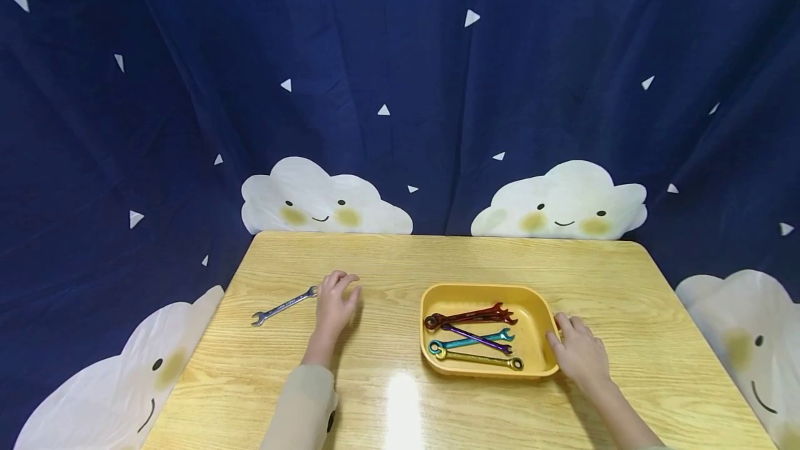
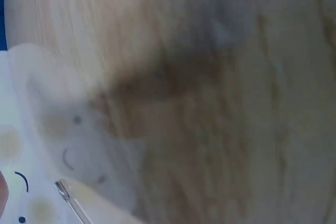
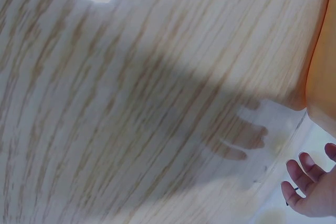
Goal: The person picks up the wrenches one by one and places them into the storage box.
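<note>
On the left of the table lies a silver double open-ended wrench (image 1: 284,307). My left hand (image 1: 335,303) is beside its far end, with relaxed fingers and nothing held. Part of the silver wrench (image 2: 73,203) appears low in the left wrist view. A yellow plastic tray (image 1: 534,297) holds red wrenches (image 1: 471,316), a teal wrench (image 1: 494,336), a purple wrench (image 1: 496,346) and a gold wrench (image 1: 478,358). My right hand (image 1: 582,353) touches the tray's right rim, thumb over the edge. Its loosely spread fingers (image 3: 298,176) show in the right wrist view.
The wooden table (image 1: 387,262) reflects a bright patch of light near its front. Behind and around it hangs a dark blue curtain (image 1: 375,54) with white clouds and triangles. Table lies between the silver wrench and the tray.
</note>
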A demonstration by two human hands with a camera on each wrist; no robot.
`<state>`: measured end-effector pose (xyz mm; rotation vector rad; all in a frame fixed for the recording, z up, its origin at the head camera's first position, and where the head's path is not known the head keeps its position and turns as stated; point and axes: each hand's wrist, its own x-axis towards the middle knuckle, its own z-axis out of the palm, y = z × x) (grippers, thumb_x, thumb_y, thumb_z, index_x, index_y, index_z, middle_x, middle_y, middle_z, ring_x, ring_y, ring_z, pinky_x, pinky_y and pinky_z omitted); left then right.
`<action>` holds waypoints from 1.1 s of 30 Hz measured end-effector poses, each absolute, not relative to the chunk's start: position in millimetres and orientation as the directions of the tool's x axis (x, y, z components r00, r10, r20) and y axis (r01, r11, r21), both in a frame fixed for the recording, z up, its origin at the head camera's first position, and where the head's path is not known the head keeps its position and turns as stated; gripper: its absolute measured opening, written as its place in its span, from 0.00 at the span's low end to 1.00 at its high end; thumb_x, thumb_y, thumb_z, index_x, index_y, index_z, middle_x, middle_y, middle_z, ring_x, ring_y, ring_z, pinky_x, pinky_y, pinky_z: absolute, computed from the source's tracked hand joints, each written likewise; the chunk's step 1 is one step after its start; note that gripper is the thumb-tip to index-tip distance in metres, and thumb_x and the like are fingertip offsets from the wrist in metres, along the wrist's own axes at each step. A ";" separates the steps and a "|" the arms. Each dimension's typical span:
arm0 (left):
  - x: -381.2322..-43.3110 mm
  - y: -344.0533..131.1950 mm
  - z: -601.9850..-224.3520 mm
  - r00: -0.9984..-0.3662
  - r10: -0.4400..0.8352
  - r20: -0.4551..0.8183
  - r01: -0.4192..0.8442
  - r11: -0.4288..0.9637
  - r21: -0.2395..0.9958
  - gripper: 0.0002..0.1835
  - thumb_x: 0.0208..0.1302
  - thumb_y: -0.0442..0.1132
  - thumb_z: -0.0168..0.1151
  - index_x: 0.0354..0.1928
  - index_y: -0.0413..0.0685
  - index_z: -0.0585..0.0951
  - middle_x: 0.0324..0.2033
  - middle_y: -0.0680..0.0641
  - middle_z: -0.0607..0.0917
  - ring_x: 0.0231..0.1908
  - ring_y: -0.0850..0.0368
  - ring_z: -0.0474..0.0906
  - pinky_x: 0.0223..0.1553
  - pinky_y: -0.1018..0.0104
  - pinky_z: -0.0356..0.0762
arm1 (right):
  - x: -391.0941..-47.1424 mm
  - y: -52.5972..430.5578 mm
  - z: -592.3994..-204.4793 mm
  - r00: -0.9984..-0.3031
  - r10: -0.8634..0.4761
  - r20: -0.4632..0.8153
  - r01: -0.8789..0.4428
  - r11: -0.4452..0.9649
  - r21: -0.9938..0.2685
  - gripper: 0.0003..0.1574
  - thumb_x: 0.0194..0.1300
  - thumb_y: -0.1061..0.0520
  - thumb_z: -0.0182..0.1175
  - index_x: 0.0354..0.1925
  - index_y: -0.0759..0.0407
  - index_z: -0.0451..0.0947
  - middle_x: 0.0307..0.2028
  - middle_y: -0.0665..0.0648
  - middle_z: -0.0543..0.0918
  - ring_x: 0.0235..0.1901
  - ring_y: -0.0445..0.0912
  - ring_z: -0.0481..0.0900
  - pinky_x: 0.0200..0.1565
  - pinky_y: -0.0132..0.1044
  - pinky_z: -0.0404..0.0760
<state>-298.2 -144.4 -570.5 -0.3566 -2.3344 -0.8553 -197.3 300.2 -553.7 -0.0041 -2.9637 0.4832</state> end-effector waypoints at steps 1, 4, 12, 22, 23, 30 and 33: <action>-297.0 -146.6 -570.4 -0.783 0.032 0.621 0.429 0.751 0.502 0.09 0.49 0.33 0.68 0.35 0.43 0.82 0.35 0.45 0.77 0.39 0.48 0.71 0.44 0.52 0.63 | -197.5 300.4 -554.2 -0.990 0.026 0.136 -0.019 0.949 -0.316 0.22 0.67 0.49 0.44 0.52 0.62 0.64 0.45 0.69 0.71 0.42 0.64 0.72 0.34 0.59 0.69; -294.2 -153.5 -570.9 -0.815 0.013 0.579 0.392 0.749 0.534 0.09 0.50 0.33 0.67 0.36 0.42 0.82 0.36 0.45 0.77 0.40 0.48 0.70 0.46 0.51 0.62 | -198.0 300.6 -555.6 -0.991 0.027 0.134 -0.017 0.949 -0.316 0.22 0.67 0.48 0.44 0.52 0.61 0.64 0.45 0.68 0.71 0.42 0.64 0.72 0.34 0.59 0.69; -292.7 -168.4 -573.4 -0.825 -0.025 0.564 0.362 0.743 0.563 0.10 0.49 0.32 0.68 0.36 0.42 0.82 0.36 0.45 0.77 0.41 0.47 0.70 0.51 0.48 0.59 | -197.5 300.1 -554.4 -0.991 0.026 0.133 -0.017 0.949 -0.315 0.23 0.67 0.49 0.44 0.54 0.62 0.64 0.46 0.69 0.71 0.43 0.65 0.71 0.36 0.60 0.68; -290.5 -185.0 -574.6 -0.864 -0.054 0.500 0.302 0.740 0.601 0.11 0.52 0.33 0.67 0.39 0.41 0.81 0.38 0.44 0.76 0.43 0.45 0.69 0.52 0.46 0.57 | -198.1 300.1 -553.6 -0.992 0.025 0.127 -0.017 0.949 -0.314 0.23 0.67 0.48 0.44 0.54 0.62 0.64 0.46 0.70 0.70 0.43 0.65 0.71 0.36 0.60 0.68; -290.1 -187.1 -575.1 -0.871 -0.059 0.488 0.287 0.745 0.602 0.11 0.52 0.34 0.66 0.39 0.41 0.81 0.38 0.44 0.76 0.44 0.45 0.68 0.52 0.46 0.56 | -198.2 300.0 -553.5 -0.992 0.024 0.127 -0.017 0.949 -0.314 0.23 0.67 0.48 0.44 0.53 0.62 0.64 0.46 0.70 0.70 0.43 0.65 0.71 0.36 0.60 0.68; -284.7 -200.7 -576.0 -0.915 -0.099 0.392 0.195 0.741 0.643 0.13 0.55 0.35 0.64 0.43 0.40 0.80 0.42 0.43 0.75 0.47 0.45 0.66 0.55 0.44 0.51 | -198.3 300.4 -553.4 -0.992 0.024 0.125 -0.017 0.949 -0.314 0.23 0.67 0.48 0.44 0.54 0.63 0.63 0.47 0.70 0.70 0.44 0.66 0.70 0.37 0.61 0.68; -284.5 -205.7 -578.1 -0.920 -0.116 0.374 0.166 0.748 0.642 0.13 0.55 0.36 0.64 0.44 0.40 0.80 0.42 0.42 0.75 0.47 0.45 0.65 0.56 0.44 0.50 | -197.9 300.8 -553.4 -0.992 0.024 0.120 -0.015 0.950 -0.313 0.24 0.67 0.48 0.44 0.54 0.63 0.63 0.47 0.71 0.69 0.44 0.66 0.70 0.37 0.61 0.68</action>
